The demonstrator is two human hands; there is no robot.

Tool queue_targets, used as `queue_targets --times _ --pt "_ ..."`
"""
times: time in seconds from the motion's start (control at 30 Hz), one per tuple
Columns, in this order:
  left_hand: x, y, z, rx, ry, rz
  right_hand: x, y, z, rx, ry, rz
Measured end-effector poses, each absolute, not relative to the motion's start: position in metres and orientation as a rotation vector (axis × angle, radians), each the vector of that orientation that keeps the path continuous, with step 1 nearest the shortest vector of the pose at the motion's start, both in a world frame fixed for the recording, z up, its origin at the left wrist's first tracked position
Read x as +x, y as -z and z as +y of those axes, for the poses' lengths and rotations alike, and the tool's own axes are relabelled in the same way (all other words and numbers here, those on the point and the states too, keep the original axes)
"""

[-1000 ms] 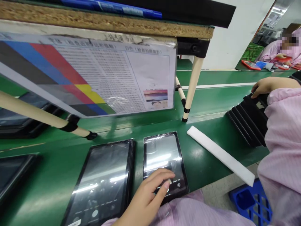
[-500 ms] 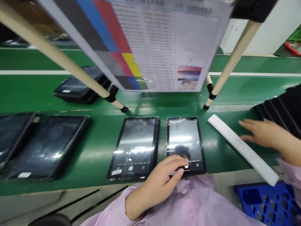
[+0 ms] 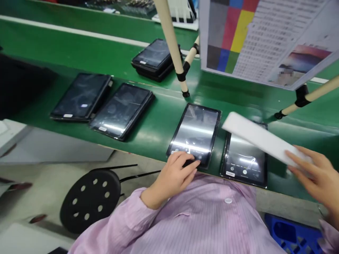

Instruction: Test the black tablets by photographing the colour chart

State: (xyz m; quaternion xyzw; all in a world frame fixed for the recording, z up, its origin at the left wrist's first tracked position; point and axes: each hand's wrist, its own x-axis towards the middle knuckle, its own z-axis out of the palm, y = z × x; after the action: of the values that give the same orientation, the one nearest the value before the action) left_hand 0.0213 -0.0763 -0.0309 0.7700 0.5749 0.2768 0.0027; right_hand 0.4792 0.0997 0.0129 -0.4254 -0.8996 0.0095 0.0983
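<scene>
Two tablets lie side by side on the green table before me, both screens lit. My left hand [image 3: 173, 173] rests at the bottom edge of the left tablet [image 3: 197, 127], fingertips on its screen, fingers slightly bent and apart, gripping nothing. In my right hand [image 3: 315, 173] is one end of a long white bar [image 3: 259, 135], pinched between fingers and thumb. The bar is raised and slants over the right tablet [image 3: 242, 160], covering much of its upper part from view. Camera-like icons show near the bottom of both screens.
Two more dark tablets [image 3: 122, 109] [image 3: 82, 95] lie to the left, and a small stack of tablets [image 3: 153, 56] sits behind. A pipe stand [image 3: 172, 42] holds a printed colour chart [image 3: 238, 38] above the table. A black stool [image 3: 90, 201] and a blue crate [image 3: 286, 229] are below.
My right hand has picked up the white bar from the table and brought it over the right tablet. My left hand has gone from the right tablet to the left one. The view has swung left.
</scene>
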Motion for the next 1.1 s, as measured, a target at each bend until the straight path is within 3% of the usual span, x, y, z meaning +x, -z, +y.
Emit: queue_targets --times 0.13,0.63,0.87,1.1 --pt "0.010 0.047 -0.100 2.276 -0.763 2.070 0.400 0.002 0.121 -0.956 -0.069 -2.774" --pt "0.021 0.069 -0.107 2.007 -0.819 2.294 0.404 0.008 0.131 -1.286 -0.372 -2.624" --pt "0.060 0.052 -0.085 2.389 -0.930 1.841 0.390 0.008 0.128 -1.311 -0.450 -2.599" --pt "0.129 0.043 -0.040 2.539 -0.698 1.405 0.380 0.016 0.121 -1.385 -0.524 -2.480"
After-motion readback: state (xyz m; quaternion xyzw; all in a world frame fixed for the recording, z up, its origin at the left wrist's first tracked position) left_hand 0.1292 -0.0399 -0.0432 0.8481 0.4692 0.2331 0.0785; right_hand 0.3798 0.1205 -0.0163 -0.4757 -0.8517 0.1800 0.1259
